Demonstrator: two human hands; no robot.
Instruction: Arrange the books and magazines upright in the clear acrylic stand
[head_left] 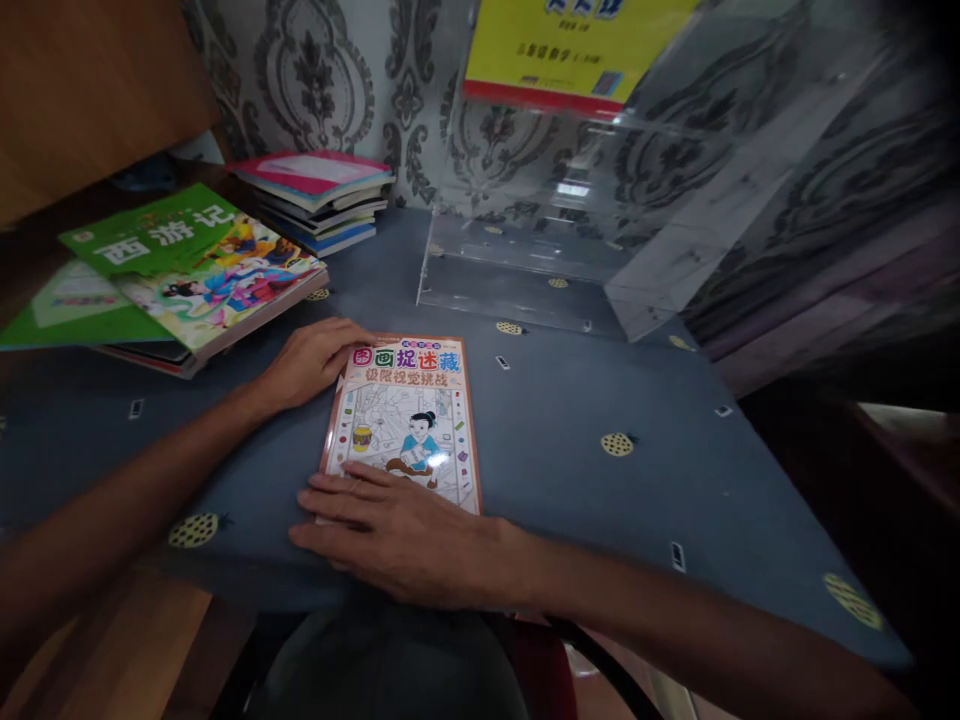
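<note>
A picture book (405,425) with colourful Chinese characters and a drawn figure on its cover lies closed on the table, nearly straight in front of me. My left hand (319,358) rests at its upper left corner, fingers stretched along the edge; some fingertips are hidden. Across the lower part of the cover lies my right hand (405,535), palm down with fingers extended to the left past the book's edge. It covers the bottom of the cover. Neither hand grips the book.
A thick green book (210,265) lies on other books at the left. Behind it stands a stack of books (322,190). A clear acrylic stand (525,265) at the back bears a yellow book (577,50). The grey-blue tablecloth (555,500) has a pineapple pattern.
</note>
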